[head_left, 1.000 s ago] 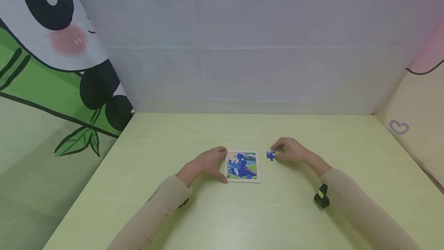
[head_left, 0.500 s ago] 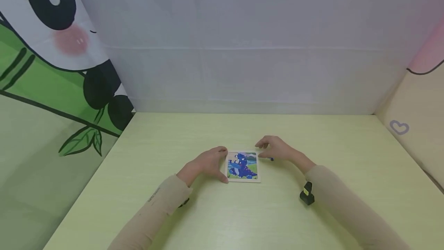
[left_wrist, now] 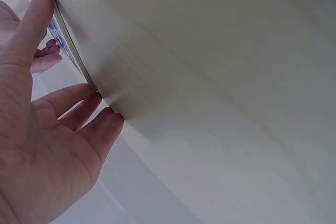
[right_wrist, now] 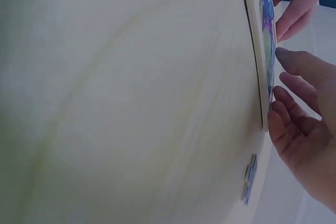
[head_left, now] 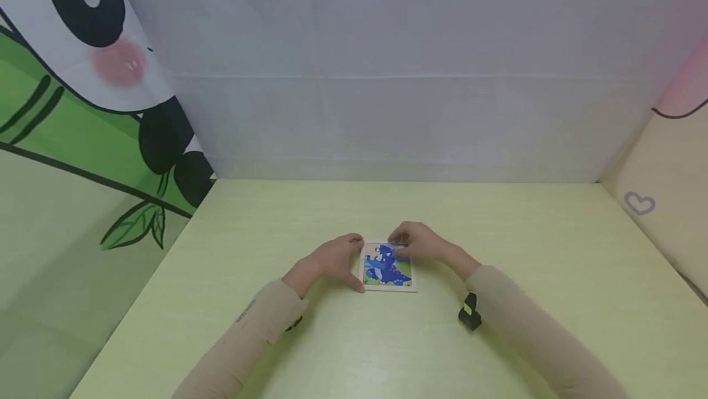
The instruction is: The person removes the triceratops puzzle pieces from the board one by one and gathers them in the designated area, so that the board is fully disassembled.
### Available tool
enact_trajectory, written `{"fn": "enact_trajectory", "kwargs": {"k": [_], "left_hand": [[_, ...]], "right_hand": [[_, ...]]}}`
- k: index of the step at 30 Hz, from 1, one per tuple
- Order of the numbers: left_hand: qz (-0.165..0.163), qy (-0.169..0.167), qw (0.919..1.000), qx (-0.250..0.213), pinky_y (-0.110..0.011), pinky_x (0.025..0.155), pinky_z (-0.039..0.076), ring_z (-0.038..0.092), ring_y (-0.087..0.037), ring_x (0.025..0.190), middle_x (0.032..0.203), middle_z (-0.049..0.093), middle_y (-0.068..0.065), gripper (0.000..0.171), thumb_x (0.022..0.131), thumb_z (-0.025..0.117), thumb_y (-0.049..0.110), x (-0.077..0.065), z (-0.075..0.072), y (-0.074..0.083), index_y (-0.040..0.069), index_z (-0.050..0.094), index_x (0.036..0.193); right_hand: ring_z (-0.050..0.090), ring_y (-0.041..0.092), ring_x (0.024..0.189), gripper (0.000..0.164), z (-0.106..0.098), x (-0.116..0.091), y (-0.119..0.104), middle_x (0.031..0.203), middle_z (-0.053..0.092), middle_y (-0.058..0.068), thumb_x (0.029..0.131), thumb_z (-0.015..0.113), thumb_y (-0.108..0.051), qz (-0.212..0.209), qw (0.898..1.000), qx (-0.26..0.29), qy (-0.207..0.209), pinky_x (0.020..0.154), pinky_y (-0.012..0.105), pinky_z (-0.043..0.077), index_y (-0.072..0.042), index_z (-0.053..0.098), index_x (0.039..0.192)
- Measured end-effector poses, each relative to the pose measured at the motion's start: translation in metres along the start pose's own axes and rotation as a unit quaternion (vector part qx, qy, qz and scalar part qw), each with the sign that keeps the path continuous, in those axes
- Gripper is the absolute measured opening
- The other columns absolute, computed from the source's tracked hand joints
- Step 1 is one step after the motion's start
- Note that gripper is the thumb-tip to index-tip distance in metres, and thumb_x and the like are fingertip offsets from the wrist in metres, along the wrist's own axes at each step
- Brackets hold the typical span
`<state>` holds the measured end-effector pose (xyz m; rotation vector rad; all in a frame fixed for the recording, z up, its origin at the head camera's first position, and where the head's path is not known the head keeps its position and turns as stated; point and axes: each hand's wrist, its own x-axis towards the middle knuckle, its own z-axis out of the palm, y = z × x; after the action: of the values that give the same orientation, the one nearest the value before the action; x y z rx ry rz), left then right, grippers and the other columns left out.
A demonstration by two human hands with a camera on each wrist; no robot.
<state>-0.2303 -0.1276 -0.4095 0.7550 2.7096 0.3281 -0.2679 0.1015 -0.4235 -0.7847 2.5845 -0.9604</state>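
Puzzle (head_left: 388, 273) on pale table (head_left: 365, 343); grey backdrop (head_left: 354, 79) behind; cartoon mural (head_left: 72, 119) left.

Far-right corner of the puzzle board (head_left: 388, 271) behind the right hand (head_left: 424, 243), loose piece (right_wrist: 250, 180) beside it unreadably edge-on

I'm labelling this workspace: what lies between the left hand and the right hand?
The framed dinosaur puzzle: the head view shows the left hand at its left edge, the right hand over its upper right part.

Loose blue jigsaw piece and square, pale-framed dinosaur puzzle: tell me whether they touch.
Apart: the right wrist view shows bare tabletop between the loose jigsaw piece and the dinosaur puzzle.
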Motion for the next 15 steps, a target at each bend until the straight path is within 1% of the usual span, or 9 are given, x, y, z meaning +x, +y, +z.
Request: {"fn": "enact_trajectory", "kwargs": {"k": [5, 10, 15], "left_hand": [[0.004, 0.001, 1.0000, 0.000, -0.037, 0.108, 0.028, 0.030, -0.025, 0.131, 0.143, 0.032, -0.010, 0.102, 0.061, 0.078, 0.052, 0.0003, 0.0009, -0.0003, 0.001, 0.035, 0.138], [0.005, 0.001, 1.0000, 0.000, -0.037, 0.107, 0.029, 0.031, -0.025, 0.131, 0.143, 0.033, -0.010, 0.102, 0.061, 0.078, 0.053, 0.0009, 0.0011, 0.0000, 0.000, 0.036, 0.138], [0.001, 0.000, 1.0000, -0.004, -0.037, 0.108, 0.028, 0.031, -0.026, 0.131, 0.143, 0.032, -0.011, 0.102, 0.061, 0.078, 0.051, 0.0000, -0.0006, 0.0016, 0.000, 0.035, 0.137]], "right_hand": [[0.057, 0.018, 0.094, 0.025, 0.0013, 0.0018, -0.0021, 0.095, 0.060, 0.000, 0.079, 0.070, -0.014, 0.004, 1.000, -0.023, -0.001, 0.085, 0.033, 0.049, -0.007, 0.066, 0.103], [0.057, 0.016, 0.093, 0.024, 0.0008, 0.0023, -0.0034, 0.094, 0.060, 0.000, 0.079, 0.070, -0.014, 0.009, 1.000, -0.030, -0.003, 0.085, 0.032, 0.049, -0.007, 0.067, 0.102], [0.058, 0.017, 0.092, 0.023, -0.0009, 0.0020, -0.0066, 0.093, 0.060, 0.000, 0.079, 0.070, -0.012, -0.003, 0.999, -0.032, -0.008, 0.084, 0.033, 0.049, -0.005, 0.067, 0.101]]}}
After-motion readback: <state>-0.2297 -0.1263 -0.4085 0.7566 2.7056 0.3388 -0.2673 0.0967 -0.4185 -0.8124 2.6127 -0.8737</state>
